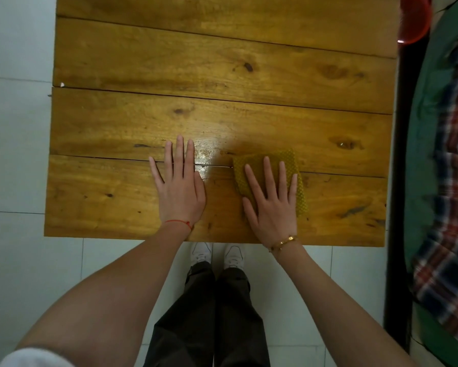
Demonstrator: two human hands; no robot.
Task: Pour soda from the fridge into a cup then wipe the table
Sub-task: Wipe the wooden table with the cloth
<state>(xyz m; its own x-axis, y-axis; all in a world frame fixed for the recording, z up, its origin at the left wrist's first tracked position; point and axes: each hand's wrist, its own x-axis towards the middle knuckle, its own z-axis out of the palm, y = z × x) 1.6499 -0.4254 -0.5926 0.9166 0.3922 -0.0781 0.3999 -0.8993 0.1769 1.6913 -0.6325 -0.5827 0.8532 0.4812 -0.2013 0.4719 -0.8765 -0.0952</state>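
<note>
**Wipe stage: cloth pinned flat under right hand**

Desk (169,62): wide wooden planks, glossy varnish, gaps between the boards. A shiny, possibly damp patch sat between the two hands, near the front plank seam. No cup or soda in view, so I judged the pour done and the wiping under way.

Person stood at the near edge, both arms reaching over it.

Left hand (179,192): flat on the bare wood, fingers straight and close together, holding nothing. Looked like bracing.

Right hand (271,205): fingers spread wide, palm pressed down on the cloth (294,160), not curled round it.

Cloth: yellow-green, waffle-textured, folded into a small pad, lying across the front seam just right of the shiny patch. Judged it light, soft, limp; it would bunch if pushed from one edge. Flat-palm pressure over the middle seemed the right hold. Varnish looked slick, so the pad should slide easily; seams could snag it.
</note>
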